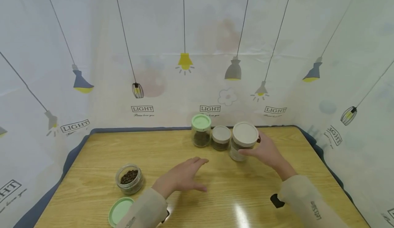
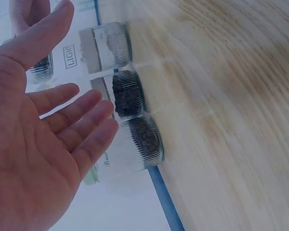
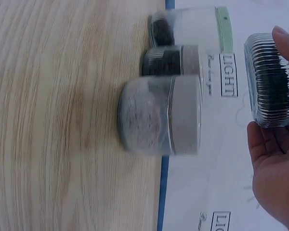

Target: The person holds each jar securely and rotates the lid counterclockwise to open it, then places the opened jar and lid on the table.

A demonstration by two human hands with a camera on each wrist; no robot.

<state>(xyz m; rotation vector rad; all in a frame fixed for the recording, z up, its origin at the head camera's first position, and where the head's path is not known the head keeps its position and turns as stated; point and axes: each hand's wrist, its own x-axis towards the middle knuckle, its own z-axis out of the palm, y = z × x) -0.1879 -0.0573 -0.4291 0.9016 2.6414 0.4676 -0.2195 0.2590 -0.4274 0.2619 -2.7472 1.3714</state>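
My right hand grips a clear ribbed jar with dark contents, raised off the table; its pale lid shows in the head view. Partly behind it stands a pale-lidded jar with light contents. Beside that are a smaller pale-lidded jar and a green-lidded jar, both with dark contents. My left hand, its fingers spread and holding nothing, hovers over the table in front of the row.
At the left of the wooden table an uncovered jar holds brown beans. A green lid lies nearer, partly behind the left sleeve. A printed cloth rises along the table's back and sides.
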